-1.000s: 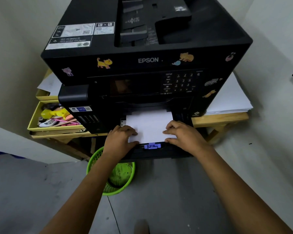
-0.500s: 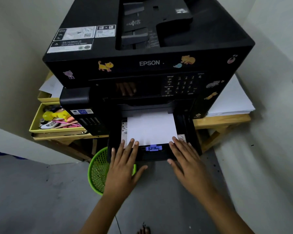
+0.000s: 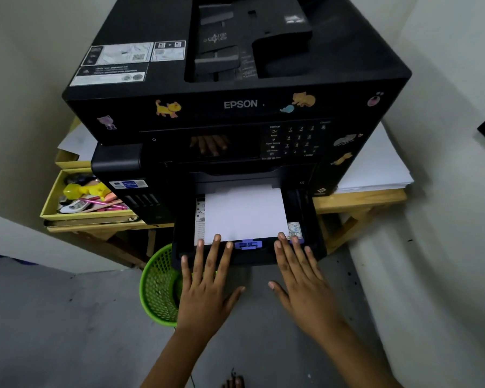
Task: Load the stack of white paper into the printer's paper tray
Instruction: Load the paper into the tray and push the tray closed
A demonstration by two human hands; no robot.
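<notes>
— Both hands changed since one second ago: then the fingers were curled on the near edge of the paper, now they are straight and spread.

— Where are they now?

— The left hand (image 3: pixel 205 287) and the right hand (image 3: pixel 303 278) lie flat on the front of the pulled-out paper tray (image 3: pixel 305 217), fingertips at the near edge of the stack of white paper (image 3: pixel 244 214). Neither hand grips anything.

— And the paper?

— It lies flat inside the tray, its far part under the black printer (image 3: pixel 235 88). A blue guide clip (image 3: pixel 248 244) sits at the near edge, between the hands.

— What else is around?

— A green basket (image 3: pixel 158 287) stands on the floor under the wooden table (image 3: pixel 359 198), and more paper (image 3: pixel 375 166) lies right of the printer.
</notes>
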